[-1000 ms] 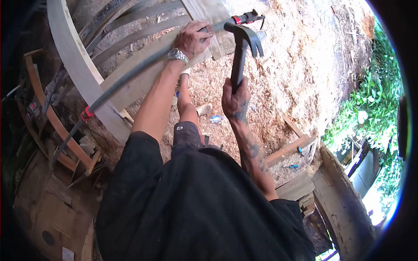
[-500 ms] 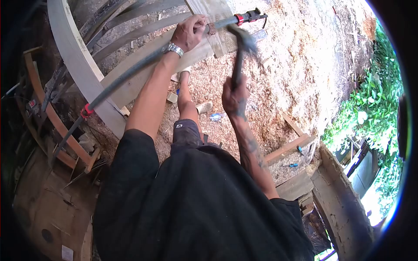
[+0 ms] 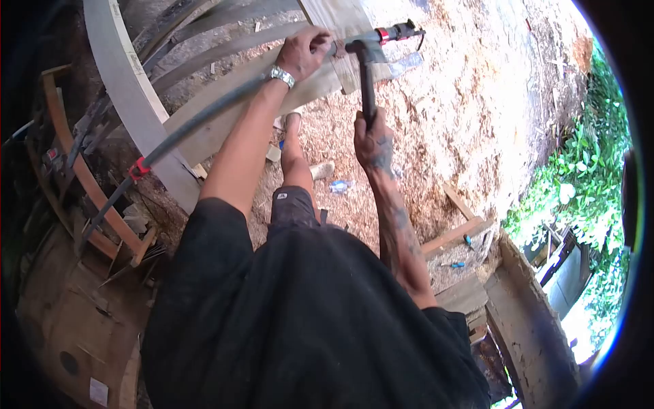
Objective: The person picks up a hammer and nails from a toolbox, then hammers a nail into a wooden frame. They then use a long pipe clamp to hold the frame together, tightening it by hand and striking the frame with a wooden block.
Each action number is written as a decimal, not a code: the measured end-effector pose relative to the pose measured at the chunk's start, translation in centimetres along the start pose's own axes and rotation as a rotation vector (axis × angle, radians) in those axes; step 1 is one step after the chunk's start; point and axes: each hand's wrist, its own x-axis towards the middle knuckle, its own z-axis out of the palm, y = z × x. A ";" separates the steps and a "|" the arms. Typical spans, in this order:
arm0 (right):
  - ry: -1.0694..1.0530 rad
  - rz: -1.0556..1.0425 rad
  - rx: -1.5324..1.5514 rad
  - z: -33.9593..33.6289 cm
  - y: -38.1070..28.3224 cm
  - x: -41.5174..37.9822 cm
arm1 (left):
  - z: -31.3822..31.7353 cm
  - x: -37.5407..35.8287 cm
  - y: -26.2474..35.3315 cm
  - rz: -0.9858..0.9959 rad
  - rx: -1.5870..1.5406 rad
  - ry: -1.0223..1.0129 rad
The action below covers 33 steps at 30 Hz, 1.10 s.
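My left hand (image 3: 306, 52), with a metal watch on its wrist, is closed at the long pipe clamp (image 3: 211, 117), close to a small brown block (image 3: 339, 48); what its fingers grip is partly hidden. The clamp lies across a curved wooden frame (image 3: 139, 92), with red fittings near both ends. My right hand (image 3: 374, 141) is wrapped round the dark handle of a hammer (image 3: 368, 85). The hammer's head is beside the brown block, over a wooden board (image 3: 337, 17); whether they touch is unclear.
Wood shavings (image 3: 449, 102) cover the ground. Curved wooden pieces (image 3: 92, 170) stand at the left. Blue-handled tools (image 3: 457, 264) lie near timber offcuts at the lower right, beside a large wooden beam (image 3: 528, 313). Green plants (image 3: 586, 163) are at the far right.
The hammer head has moved left to the brown block, and its handle is now more upright. My left hand stays at the clamp. The whole view has shifted slightly.
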 end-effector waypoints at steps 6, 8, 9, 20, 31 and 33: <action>0.536 -0.215 0.336 -2.2 -4.1 -1.7 | 0.0 0.4 0.1 0.007 0.033 0.007; 0.451 -0.265 0.154 -0.7 -1.6 -1.8 | 0.0 0.1 0.3 0.007 0.029 0.003; 0.358 -0.265 -0.034 -0.3 -0.6 -1.6 | 0.1 0.1 0.2 0.014 0.028 0.009; 0.509 -0.389 0.181 -1.6 -2.2 -1.4 | 0.2 0.1 0.1 0.022 0.031 0.043; 0.438 -0.215 0.227 -1.1 0.1 -2.5 | 0.2 0.3 -0.3 0.034 0.067 0.032; 0.308 -0.168 0.158 -0.1 0.6 -2.1 | 0.2 0.5 -0.4 0.034 0.058 0.038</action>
